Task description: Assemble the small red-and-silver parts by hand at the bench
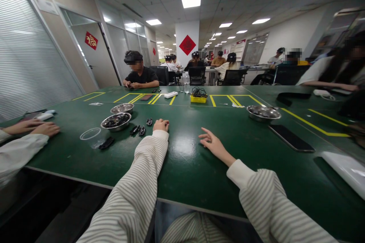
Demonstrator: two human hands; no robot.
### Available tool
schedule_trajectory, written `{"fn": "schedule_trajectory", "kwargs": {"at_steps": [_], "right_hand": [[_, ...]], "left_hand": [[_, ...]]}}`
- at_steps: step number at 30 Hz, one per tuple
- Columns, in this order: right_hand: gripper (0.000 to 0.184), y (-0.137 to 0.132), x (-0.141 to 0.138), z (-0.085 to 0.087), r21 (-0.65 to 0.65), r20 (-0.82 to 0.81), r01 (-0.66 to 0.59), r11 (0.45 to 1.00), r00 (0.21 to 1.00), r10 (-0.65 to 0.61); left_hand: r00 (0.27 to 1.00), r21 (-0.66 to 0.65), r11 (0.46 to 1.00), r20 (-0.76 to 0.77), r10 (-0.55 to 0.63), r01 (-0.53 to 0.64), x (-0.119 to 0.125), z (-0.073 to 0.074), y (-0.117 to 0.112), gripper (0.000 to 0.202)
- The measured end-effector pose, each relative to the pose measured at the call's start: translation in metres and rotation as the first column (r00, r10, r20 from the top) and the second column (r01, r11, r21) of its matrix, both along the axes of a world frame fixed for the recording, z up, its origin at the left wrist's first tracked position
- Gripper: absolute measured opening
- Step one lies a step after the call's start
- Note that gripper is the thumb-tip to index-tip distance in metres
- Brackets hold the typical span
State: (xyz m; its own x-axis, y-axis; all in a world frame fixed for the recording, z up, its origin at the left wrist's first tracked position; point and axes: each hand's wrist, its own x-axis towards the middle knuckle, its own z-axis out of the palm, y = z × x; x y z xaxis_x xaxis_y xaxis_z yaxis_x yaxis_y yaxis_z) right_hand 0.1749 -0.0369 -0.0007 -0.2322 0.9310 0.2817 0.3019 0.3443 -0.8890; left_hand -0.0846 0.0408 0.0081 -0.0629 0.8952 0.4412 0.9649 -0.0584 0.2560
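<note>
Left hand (161,124): fingers curled (any grip hidden), near black parts (142,130).
Right hand (210,141): fingers loosely spread, holding nothing.
Counter (182,176): green, beneath both.

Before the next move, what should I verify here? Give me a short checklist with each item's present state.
1. Right hand empty: ok, fingers extended, nothing visible in it.
2. Left hand empty: cannot tell, curled fingers hide the palm.
3. Loose black pieces near the left hand: ok, just to its left.
4. Nearer left steel bowl upright: ok, dark contents inside.
5. Phone apart from the right hand: ok, lying off to its right.
</note>
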Motion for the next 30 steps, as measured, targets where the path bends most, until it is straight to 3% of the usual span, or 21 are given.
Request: {"fn": "schedule_trajectory", "kwargs": {"at_steps": [8, 14, 16, 18, 20, 22, 25, 27, 30], "right_hand": [[0.059, 0.002, 0.001, -0.001, -0.001, -0.015, 0.045, 0.999, 0.999, -0.045], [0.059, 0.001, 0.001, 0.0, -0.003, -0.021, 0.037, 0.999, 0.999, -0.037], [0.057, 0.0, 0.001, 0.002, -0.002, -0.025, 0.049, 0.999, 0.998, -0.049], [0.054, -0.001, 0.001, 0.004, 0.008, -0.038, 0.086, 0.996, 0.996, -0.086], [0.05, -0.001, 0.002, 0.006, 0.024, -0.057, 0.135, 0.99, 0.989, -0.134], [0.047, 0.0, 0.003, 0.007, 0.038, -0.072, 0.172, 0.984, 0.983, -0.169], [0.045, 0.0, 0.004, 0.008, 0.043, -0.074, 0.189, 0.981, 0.98, -0.186], [0.045, -0.001, 0.003, 0.008, 0.038, -0.069, 0.191, 0.981, 0.98, -0.189], [0.045, -0.001, 0.003, 0.008, 0.028, -0.063, 0.188, 0.982, 0.981, -0.186]], "left_hand": [[0.997, -0.065, 0.995, 0.003, 0.074, -0.073, -0.004, -0.007, 0.0, 0.014], [0.99, -0.059, 0.988, -0.017, 0.139, -0.14, 0.004, -0.001, -0.004, 0.046], [0.999, -0.007, 0.999, -0.023, 0.037, -0.037, 0.017, 0.002, -0.011, 0.048], [0.979, 0.019, 0.979, -0.017, -0.202, 0.203, 0.037, 0.003, -0.022, 0.048], [0.885, -0.012, 0.885, -0.001, -0.466, 0.466, 0.06, -0.001, -0.035, 0.05], [0.765, -0.079, 0.765, -0.031, -0.643, 0.639, 0.081, -0.007, -0.046, 0.045], [0.694, -0.134, 0.695, -0.064, -0.718, 0.707, 0.096, -0.015, -0.051, 0.031], [0.724, -0.088, 0.724, -0.043, -0.689, 0.684, 0.09, -0.015, -0.044, 0.036], [0.879, 0.034, 0.879, 0.025, -0.476, 0.475, 0.063, -0.01, -0.025, 0.04]]}}
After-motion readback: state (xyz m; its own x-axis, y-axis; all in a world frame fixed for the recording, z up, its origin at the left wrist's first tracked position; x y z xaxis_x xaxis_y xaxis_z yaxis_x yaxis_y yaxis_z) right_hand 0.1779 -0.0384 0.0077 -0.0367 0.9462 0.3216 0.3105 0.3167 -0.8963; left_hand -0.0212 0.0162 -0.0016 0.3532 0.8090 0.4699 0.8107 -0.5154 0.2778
